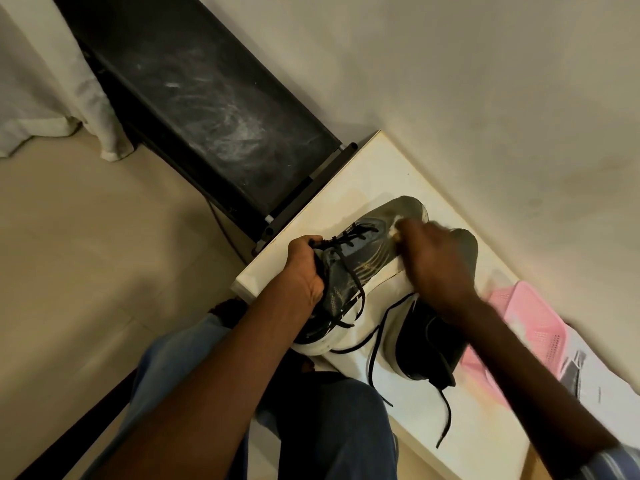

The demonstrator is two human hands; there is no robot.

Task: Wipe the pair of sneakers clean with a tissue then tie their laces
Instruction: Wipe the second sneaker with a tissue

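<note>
Sneaker in hands (360, 268): dark grey upper, white sole, held tilted on its side above the near-left part of the counter; toe points away, toward the wall.
Left hand (304, 268): clenched around the collar and tongue area of this sneaker, fingers curled over the top edge beside the upper laces.
Right hand (436, 261): fingers bent, pinching a small white tissue (398, 227) and pressing it on the toe part of the held sneaker; blurred, so finger details not clear.
Laces (349, 289): black, untied; loose ends hanging over the white sole and down on the counter.
Second sneaker (426, 344): same dark colour with white sole, lying on the counter just right of the first one, partly hidden under the right forearm; its black lace also loose, trailing toward the near edge.
Counter (377, 174): white top, standing against the pale wall.
Pink basket (533, 327): plastic, with small holes, on the counter to the right of the second sneaker, touching or nearly touching it; cannot tell which.
Black rack (207, 98): dusty dark shelf just beside the far-left corner of the counter.
Jeans (332, 431): blue, knees visible below the counter edge.
</note>
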